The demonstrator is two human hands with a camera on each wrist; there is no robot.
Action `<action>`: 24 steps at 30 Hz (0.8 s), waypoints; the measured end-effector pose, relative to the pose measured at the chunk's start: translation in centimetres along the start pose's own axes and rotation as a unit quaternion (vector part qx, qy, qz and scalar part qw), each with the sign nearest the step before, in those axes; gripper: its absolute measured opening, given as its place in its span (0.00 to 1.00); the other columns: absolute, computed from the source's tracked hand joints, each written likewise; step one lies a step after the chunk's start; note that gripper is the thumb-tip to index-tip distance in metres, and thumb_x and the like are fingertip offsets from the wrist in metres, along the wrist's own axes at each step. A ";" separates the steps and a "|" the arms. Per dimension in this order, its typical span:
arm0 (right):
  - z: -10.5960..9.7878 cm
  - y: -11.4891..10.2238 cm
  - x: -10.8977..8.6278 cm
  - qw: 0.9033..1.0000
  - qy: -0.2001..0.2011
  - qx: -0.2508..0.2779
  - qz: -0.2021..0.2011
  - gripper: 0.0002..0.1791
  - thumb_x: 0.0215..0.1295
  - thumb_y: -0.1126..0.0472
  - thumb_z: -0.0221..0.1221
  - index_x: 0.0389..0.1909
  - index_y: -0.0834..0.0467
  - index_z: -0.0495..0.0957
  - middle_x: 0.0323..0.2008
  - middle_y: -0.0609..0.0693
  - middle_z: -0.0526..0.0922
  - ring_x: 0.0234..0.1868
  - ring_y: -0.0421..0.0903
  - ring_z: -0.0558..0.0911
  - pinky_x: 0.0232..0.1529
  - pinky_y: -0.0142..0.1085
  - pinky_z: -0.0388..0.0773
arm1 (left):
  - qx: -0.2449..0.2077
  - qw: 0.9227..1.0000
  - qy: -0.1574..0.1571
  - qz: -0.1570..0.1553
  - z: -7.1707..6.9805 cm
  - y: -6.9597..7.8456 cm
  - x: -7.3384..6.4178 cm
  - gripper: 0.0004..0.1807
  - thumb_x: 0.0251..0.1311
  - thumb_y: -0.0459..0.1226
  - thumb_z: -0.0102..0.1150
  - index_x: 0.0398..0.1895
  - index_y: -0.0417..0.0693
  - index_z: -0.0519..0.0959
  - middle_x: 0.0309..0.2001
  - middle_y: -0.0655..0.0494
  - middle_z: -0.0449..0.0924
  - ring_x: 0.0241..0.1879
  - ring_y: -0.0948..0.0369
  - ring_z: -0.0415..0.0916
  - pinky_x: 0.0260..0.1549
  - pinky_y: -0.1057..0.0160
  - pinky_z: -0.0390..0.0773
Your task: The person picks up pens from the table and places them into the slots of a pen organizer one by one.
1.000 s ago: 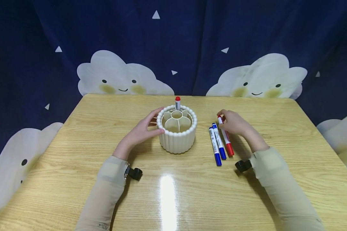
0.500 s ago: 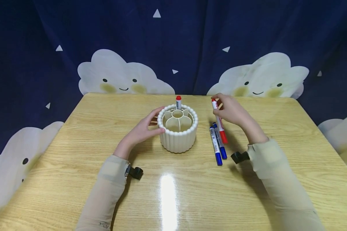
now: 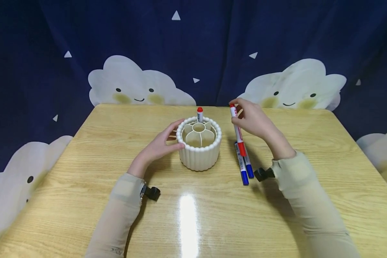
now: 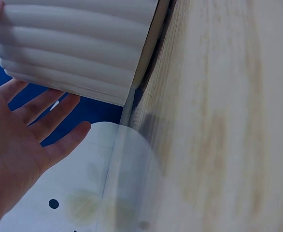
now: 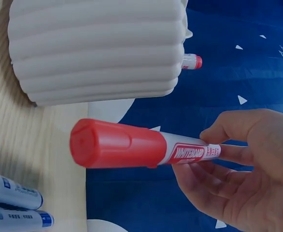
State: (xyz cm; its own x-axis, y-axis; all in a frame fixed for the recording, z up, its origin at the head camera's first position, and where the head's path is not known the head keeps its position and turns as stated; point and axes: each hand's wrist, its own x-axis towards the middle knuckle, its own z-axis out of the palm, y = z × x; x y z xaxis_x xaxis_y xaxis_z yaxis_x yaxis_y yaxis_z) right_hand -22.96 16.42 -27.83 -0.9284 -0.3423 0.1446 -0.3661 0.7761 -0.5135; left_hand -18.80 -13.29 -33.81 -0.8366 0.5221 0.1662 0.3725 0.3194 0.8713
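Observation:
A cream, ribbed pen holder (image 3: 198, 157) with a beaded rim and divided compartments stands on the table. My left hand (image 3: 159, 145) rests against its left side, thumb at the rim. In the left wrist view, the fingers (image 4: 59, 108) are straight and spread beside the ribbed wall. One red-capped marker (image 3: 200, 115) stands upright in the holder's back compartment. Right of the holder, my right hand (image 3: 253, 120) pinches a red whiteboard marker (image 5: 120, 145) near its end, its red cap pointing down toward me. Two blue-capped markers (image 3: 240, 163) lie side by side beneath it.
The wooden table (image 3: 142, 229) carries a bright light reflection at the front. Behind its back edge hangs a dark blue curtain (image 3: 206, 43) with white clouds and triangles. A small black camera sits on each wrist.
My right hand has lifted the red marker off the table and moved it up and left, above the blue markers. My left hand stays at the holder.

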 end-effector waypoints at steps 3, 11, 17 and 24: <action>-0.2 -0.3 0.0 1.000 0.010 0.010 -0.005 0.25 0.55 0.63 0.52 0.57 0.60 0.66 0.41 0.56 0.76 0.38 0.49 0.76 0.36 0.41 0.76 | 0.000 1.000 0.001 -0.003 0.0 0.1 -0.1 0.41 0.54 0.35 0.59 0.70 0.45 0.50 0.60 0.41 0.63 0.56 0.47 0.65 0.58 0.45 0.64; -0.2 -0.5 -0.2 0.999 0.023 0.020 -0.009 0.25 0.55 0.64 0.52 0.57 0.61 0.66 0.43 0.57 0.76 0.39 0.51 0.77 0.39 0.43 0.77 | -0.009 1.000 -0.001 0.001 0.2 0.2 -0.1 0.42 0.54 0.35 0.59 0.70 0.44 0.49 0.60 0.39 0.62 0.56 0.44 0.64 0.58 0.43 0.63; -0.2 -0.7 -0.1 0.999 0.036 0.027 -0.018 0.25 0.55 0.64 0.53 0.56 0.61 0.66 0.42 0.57 0.76 0.39 0.51 0.77 0.39 0.43 0.77 | -0.013 1.000 0.002 0.006 0.2 0.1 -0.1 0.42 0.54 0.35 0.59 0.70 0.44 0.49 0.60 0.39 0.62 0.56 0.45 0.64 0.57 0.42 0.63; -1.0 -2.1 0.0 0.996 0.062 0.032 -0.048 0.25 0.56 0.64 0.53 0.57 0.60 0.66 0.43 0.55 0.75 0.37 0.49 0.77 0.36 0.41 0.77 | -0.014 1.000 0.005 0.007 0.2 0.0 0.1 0.42 0.54 0.34 0.59 0.70 0.45 0.49 0.59 0.39 0.62 0.56 0.45 0.64 0.57 0.42 0.63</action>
State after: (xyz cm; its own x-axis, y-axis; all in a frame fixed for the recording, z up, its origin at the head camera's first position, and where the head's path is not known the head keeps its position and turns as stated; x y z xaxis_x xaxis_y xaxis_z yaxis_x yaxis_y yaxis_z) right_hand -22.23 15.32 -25.88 -0.8914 -0.3424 0.2969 -0.4526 0.7062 -0.5445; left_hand -18.82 -13.14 -33.90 -0.8350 0.5188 0.1833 0.3732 0.2892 0.8815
